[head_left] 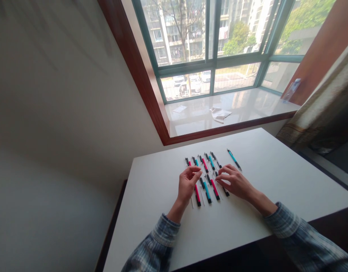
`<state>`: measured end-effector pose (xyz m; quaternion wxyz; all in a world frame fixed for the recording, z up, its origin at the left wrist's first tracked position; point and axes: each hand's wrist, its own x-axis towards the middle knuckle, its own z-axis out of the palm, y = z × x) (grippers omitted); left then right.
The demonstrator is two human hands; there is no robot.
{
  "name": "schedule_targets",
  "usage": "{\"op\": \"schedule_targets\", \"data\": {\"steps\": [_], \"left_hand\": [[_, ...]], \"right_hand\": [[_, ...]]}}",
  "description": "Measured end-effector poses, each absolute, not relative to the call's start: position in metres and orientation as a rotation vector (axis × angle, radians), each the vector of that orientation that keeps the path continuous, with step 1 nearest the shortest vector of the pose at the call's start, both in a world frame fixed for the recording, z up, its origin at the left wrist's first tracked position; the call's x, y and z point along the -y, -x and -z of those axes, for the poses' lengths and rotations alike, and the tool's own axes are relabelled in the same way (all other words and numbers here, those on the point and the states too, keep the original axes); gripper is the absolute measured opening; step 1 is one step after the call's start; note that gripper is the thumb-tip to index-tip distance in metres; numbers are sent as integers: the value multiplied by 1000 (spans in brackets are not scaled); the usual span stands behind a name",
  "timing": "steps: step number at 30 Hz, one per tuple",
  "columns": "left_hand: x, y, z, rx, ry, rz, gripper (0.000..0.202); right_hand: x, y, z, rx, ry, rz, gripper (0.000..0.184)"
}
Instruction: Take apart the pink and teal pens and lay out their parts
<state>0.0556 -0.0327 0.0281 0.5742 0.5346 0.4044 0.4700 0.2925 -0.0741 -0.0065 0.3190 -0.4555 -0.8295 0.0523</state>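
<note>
Several pink and teal pens with black ends lie in two rows on a white table. My left hand hovers over the left end of the rows, fingers curled in a pinch near a pink pen. My right hand rests over the right end of the near row, fingers bent and apart, fingertips on a pen. One teal pen lies alone to the right of the rows.
Beyond the table a glossy window sill carries a crumpled white cloth and a paper scrap. A curtain hangs at the right. A white wall stands to the left.
</note>
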Motion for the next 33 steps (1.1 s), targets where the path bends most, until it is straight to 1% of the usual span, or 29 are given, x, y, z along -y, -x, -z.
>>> {"op": "schedule_targets", "data": {"steps": [13, 33], "left_hand": [[31, -55, -22, -943, -1238, -1110, 22], [33, -55, -25, -948, -1261, -1105, 23]], "right_hand": [[79, -293, 5, 2203, 1207, -164, 11], [87, -295, 4, 2267, 1221, -105, 15]]}}
